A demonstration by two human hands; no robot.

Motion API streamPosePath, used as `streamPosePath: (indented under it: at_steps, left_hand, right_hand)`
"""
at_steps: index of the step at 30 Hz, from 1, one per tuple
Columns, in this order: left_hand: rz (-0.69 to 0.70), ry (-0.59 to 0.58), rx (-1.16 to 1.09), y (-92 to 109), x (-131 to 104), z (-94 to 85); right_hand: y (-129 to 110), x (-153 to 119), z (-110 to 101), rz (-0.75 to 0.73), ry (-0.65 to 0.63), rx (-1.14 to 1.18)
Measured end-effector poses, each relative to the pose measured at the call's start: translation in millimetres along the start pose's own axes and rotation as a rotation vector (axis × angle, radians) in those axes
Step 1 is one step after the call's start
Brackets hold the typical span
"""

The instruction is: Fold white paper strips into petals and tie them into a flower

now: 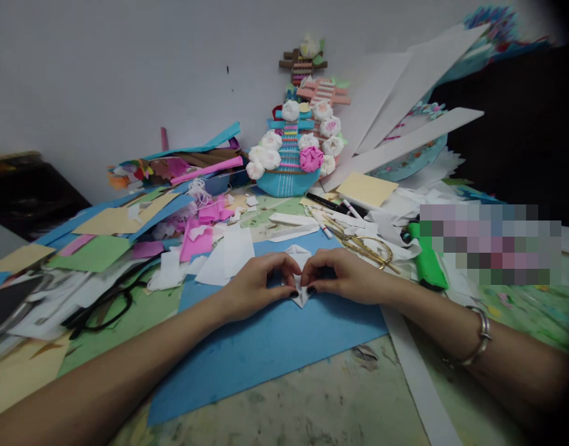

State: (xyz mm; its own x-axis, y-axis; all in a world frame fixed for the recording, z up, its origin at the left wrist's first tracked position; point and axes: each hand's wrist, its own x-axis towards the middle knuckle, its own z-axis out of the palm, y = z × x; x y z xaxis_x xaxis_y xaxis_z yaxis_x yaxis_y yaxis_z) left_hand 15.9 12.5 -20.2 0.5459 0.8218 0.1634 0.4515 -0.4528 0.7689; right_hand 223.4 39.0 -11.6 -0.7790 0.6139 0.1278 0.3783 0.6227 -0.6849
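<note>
A small folded white paper with pointed ends lies over a blue sheet in the middle of the head view. My left hand pinches its left side between thumb and fingertips. From the right, my right hand pinches the same paper, its thumb close to my left thumb. Part of the paper is hidden behind my fingers. Just beyond my right hand lie gold-handled scissors. White paper pieces lie beyond my left hand.
Paper lute-like crafts with paper flowers stand against the wall. Black glasses and stacked coloured sheets lie at left. A green object, a black marker and a long white strip are at right.
</note>
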Motion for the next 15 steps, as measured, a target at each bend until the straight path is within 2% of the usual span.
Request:
streamPosePath:
  at_steps: [8, 15]
  left_hand:
    - [-0.005, -0.013, 0.009, 0.8, 0.6, -1.6]
    - [0.007, -0.01, 0.093, 2.9, 0.8, -2.5]
  right_hand:
    - [0.2, 0.0, -0.6, -0.066, -0.027, -0.075]
    - [-1.7, 0.4, 1.9, 0.006, 0.006, -0.088]
